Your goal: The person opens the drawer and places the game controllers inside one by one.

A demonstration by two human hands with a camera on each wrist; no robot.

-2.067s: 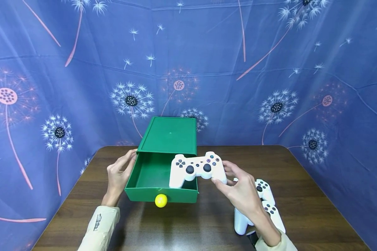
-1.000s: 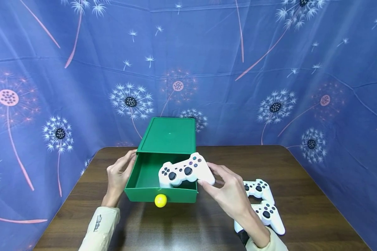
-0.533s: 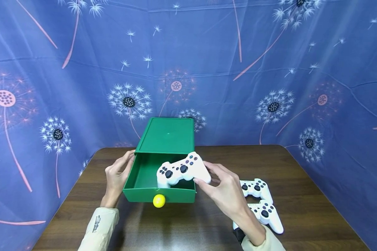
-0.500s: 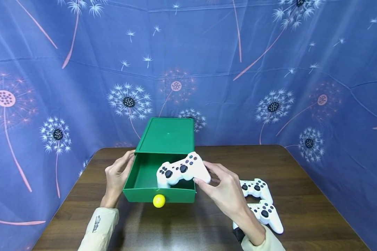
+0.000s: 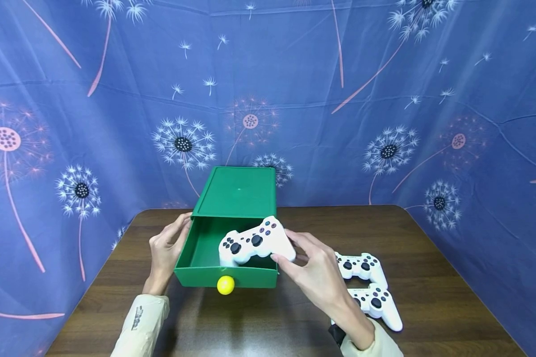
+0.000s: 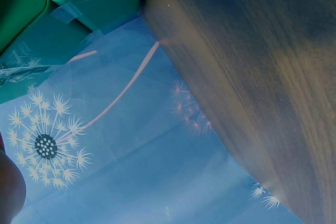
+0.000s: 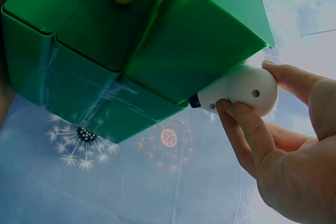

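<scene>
My right hand [image 5: 314, 270] pinches a white game controller [image 5: 274, 242] by its right grip, thumb on the near side. The controller is tilted, its left end lower, over the pulled-out top drawer [image 5: 196, 277] of a green drawer unit [image 5: 238, 191]. From below, the right wrist view shows the controller's end [image 7: 247, 90] close beside the drawer wall, with fingertips on its underside. A yellow ball knob [image 5: 225, 285] is on the drawer front. My left hand [image 5: 166, 248] rests its extended fingertips against the unit's left side; the left wrist view barely catches it.
Two more white controllers [image 5: 369, 267] lie on the brown wooden table [image 5: 433, 292] at the right, partly behind my right forearm. Lower drawers [image 7: 100, 30] with yellow knobs sit under the pulled-out one. A blue dandelion-print cloth [image 5: 321, 148] hangs behind the table.
My right hand has carried the controller left, farther over the drawer, and its left end has tipped down. More of the controllers on the table shows. My left hand stays at the unit's side.
</scene>
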